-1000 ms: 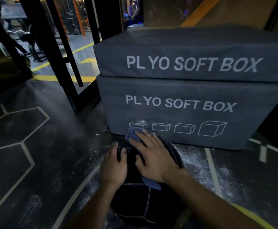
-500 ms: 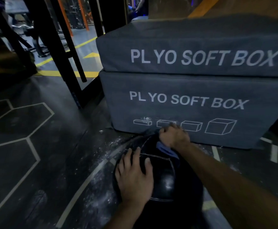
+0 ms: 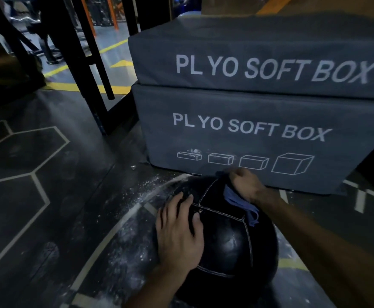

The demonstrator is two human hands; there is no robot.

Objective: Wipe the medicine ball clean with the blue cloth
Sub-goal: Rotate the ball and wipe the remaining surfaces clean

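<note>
A black medicine ball [image 3: 230, 238] with pale seams rests on the dark gym floor, low in the middle of the view. My left hand [image 3: 178, 234] lies flat on its near left side, fingers spread, holding nothing. My right hand [image 3: 245, 184] is bunched around the blue cloth [image 3: 242, 203] on the ball's far top edge, close to the soft box. A fold of the cloth hangs out below the palm onto the ball.
Two stacked grey plyo soft boxes [image 3: 259, 125] stand right behind the ball. Black rack posts [image 3: 86, 70] rise at the back left. White chalk dust [image 3: 132, 221] is scattered on the floor to the ball's left, over white and yellow floor lines.
My right hand has slid the cloth from the ball's top to its far edge and bunched it. My left hand has shifted up the ball's left side.
</note>
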